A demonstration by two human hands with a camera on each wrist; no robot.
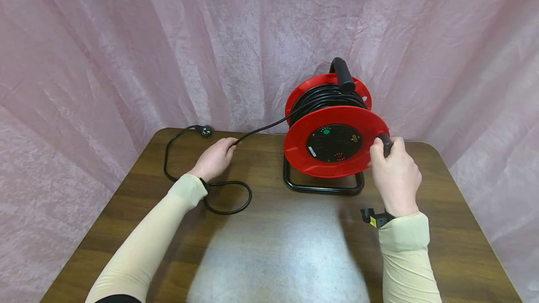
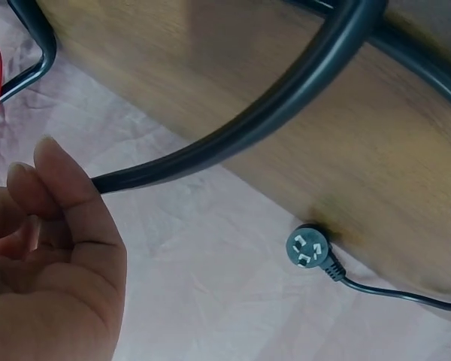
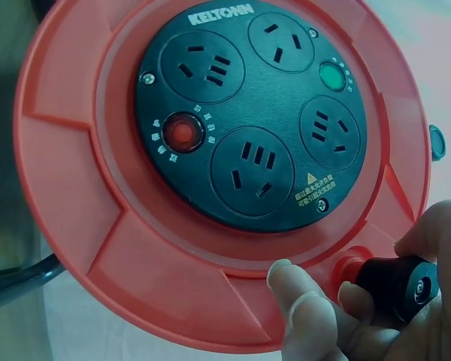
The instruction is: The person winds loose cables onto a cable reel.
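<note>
A red cable reel (image 1: 337, 141) with a black socket panel stands on a black tube frame (image 1: 324, 190), black cable wound round its drum. My right hand (image 1: 396, 174) grips the black crank knob (image 3: 398, 289) at the reel's right edge. To the left of the reel, my left hand (image 1: 214, 159) pinches the black cable (image 1: 265, 127), which runs up to the drum. Past the left hand the loose cable makes a loop (image 1: 248, 198) on the table and curves back to a plug (image 1: 206, 131) with flat pins. The left wrist view shows that plug near the table's edge.
The wooden table (image 1: 269, 247) has its back edge close to a pink curtain (image 1: 236, 50). Above the drum rises the reel's black carrying handle (image 1: 343, 76). A small black device (image 1: 376, 219) is strapped at the right wrist.
</note>
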